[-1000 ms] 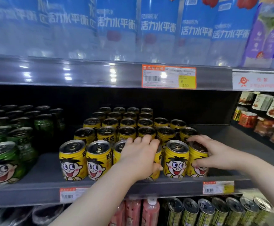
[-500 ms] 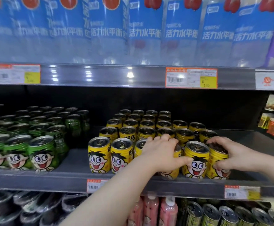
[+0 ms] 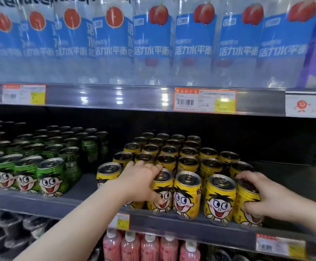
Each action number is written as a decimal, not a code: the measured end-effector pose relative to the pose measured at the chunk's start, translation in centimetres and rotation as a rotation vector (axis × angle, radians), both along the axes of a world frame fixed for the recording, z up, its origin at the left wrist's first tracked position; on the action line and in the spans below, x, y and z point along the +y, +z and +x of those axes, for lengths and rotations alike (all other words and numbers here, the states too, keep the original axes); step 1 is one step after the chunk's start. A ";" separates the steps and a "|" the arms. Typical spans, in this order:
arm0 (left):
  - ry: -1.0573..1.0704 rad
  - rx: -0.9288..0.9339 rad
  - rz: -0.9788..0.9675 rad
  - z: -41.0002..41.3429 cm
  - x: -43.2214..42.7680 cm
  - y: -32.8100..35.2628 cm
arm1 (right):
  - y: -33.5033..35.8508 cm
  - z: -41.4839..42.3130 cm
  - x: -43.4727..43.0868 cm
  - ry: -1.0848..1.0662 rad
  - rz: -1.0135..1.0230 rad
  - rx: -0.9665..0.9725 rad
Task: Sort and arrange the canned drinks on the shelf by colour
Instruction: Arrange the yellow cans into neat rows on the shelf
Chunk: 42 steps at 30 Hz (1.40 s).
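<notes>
On the shelf's (image 3: pixel 40 205) front edge, the left hand (image 3: pixel 140 185) grips a yellow can (image 3: pixel 165 184), the right hand (image 3: pixel 268 198) the end can (image 3: pixel 246 200).

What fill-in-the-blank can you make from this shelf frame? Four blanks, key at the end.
1. The left hand and the right hand each grip a can from the group coloured ____.
2. The cans to the left of that group are ____.
3. The right hand's can stands at the ____ end of the front row.
4. The bottles at the bottom of the view are ____.

Missing words: yellow; green; right; pink.
</notes>
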<state>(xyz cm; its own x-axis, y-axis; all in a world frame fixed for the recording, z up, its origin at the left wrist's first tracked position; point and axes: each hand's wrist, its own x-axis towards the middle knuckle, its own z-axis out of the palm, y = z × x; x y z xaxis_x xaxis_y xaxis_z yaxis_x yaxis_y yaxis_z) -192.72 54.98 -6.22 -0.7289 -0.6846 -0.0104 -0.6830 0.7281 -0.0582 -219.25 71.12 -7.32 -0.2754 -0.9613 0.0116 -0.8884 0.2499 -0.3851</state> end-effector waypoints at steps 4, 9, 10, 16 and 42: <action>0.006 0.011 0.020 0.1 -0.3 -0.3 | 0.0 -0.2 0.1 0.029 0.008 0.028; 0.003 0.048 0.059 -0.6 0.1 -0.1 | 0.9 -0.4 0.4 0.090 0.077 -0.003; 0.006 0.057 0.055 -0.7 0.2 -0.1 | 1.2 -0.2 0.4 0.091 0.110 0.027; 0.029 0.049 -0.046 -0.3 0.5 -0.2 | 3.5 4.1 -1.5 0.212 0.003 0.348; 0.133 0.102 -0.171 4.4 -0.8 -1.4 | 2.1 12.9 -11.0 0.353 -0.057 0.397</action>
